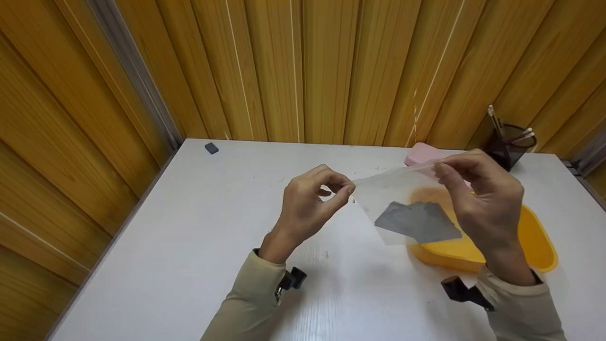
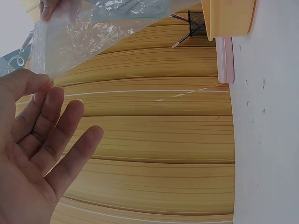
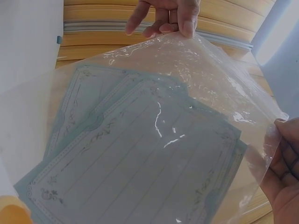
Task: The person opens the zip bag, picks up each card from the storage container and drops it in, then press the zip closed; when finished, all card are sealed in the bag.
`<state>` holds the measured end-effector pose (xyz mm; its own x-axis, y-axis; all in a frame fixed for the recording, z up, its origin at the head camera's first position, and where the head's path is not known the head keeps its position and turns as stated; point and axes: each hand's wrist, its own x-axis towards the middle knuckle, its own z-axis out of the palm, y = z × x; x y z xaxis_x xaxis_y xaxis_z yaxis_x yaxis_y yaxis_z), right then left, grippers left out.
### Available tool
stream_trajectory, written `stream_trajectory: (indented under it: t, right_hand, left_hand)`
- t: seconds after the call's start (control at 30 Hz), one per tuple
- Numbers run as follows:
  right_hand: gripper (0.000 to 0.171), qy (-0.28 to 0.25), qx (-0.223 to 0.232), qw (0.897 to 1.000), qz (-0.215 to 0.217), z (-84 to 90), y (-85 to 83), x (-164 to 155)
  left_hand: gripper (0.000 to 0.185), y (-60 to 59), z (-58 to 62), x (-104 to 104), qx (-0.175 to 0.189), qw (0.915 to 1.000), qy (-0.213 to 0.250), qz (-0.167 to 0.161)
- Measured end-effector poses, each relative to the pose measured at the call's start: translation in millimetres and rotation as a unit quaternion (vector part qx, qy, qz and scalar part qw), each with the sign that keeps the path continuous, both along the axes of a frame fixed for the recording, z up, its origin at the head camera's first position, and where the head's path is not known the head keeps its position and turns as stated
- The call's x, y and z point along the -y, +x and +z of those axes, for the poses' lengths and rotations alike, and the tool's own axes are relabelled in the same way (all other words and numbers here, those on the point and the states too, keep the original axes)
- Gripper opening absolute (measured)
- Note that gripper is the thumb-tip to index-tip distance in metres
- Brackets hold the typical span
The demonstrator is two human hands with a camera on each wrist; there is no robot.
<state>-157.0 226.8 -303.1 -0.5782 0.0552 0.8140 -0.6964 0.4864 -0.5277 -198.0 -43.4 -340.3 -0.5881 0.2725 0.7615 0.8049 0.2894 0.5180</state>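
A clear plastic bag (image 1: 378, 189) hangs stretched between both hands above the white table. Inside it lie several pale blue-green sheets of lined note paper (image 3: 135, 149) with a printed border, fanned over each other; from the head view these papers (image 1: 419, 221) look grey. My left hand (image 1: 315, 201) pinches one top corner of the bag between thumb and index finger, its other fingers loosely spread in the left wrist view. At the opposite top corner, my right hand (image 1: 487, 203) pinches the bag's edge between thumb and fingers.
A yellow plastic basin (image 1: 537, 237) stands under the right hand, partly behind the bag. Behind it are a pink box (image 1: 421, 154) and a black mesh cup (image 1: 513, 147) holding pencils. A small dark block (image 1: 211, 148) lies at the far left corner, near the wood-panelled wall (image 1: 326, 71).
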Motion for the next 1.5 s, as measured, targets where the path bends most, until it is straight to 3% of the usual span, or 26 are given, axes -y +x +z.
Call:
stream_trajectory:
  t: [0.37, 0.7, 0.87, 1.0, 1.33, 1.43, 1.5]
  right_hand:
    - [0.020, -0.002, 0.000, 1.000, -0.002, -2.0, -0.5, 0]
    - [0.013, -0.071, 0.025, 0.997, 0.031, -7.2, -5.1, 6]
    - [0.013, -0.163, 0.034, 0.981, 0.100, -9.9, -8.4, 6]
    - [0.012, -0.220, 0.041, 0.967, 0.125, -11.2, -9.8, 8]
    - [0.014, -0.327, 0.099, 0.929, 0.140, -12.3, -13.7, 19]
    - [0.015, -0.334, 0.113, 0.924, 0.145, -15.0, -16.7, 21]
    - [0.015, -0.322, 0.118, 0.928, 0.148, -17.5, -19.6, 23]
  left_hand:
    - [0.005, -0.2, 1.8, 2, -0.003, 1.0000, 0.005, 0.004]
    - [0.007, -0.2, -0.8, -3, 0.020, 0.9976, 0.060, -0.030]
    - [0.023, -0.9, -5.0, -6, 0.045, 0.9956, 0.070, -0.042]
    - [0.034, -2.9, -9.4, -9, 0.065, 0.9934, 0.078, -0.054]
    - [0.018, -6.1, -16.3, -9, 0.052, 0.9944, 0.060, -0.070]
    - [0.016, -7.4, -17.2, -8, 0.043, 0.9953, 0.064, -0.058]
    - [0.015, -8.6, -17.8, -6, 0.047, 0.9945, 0.079, -0.052]
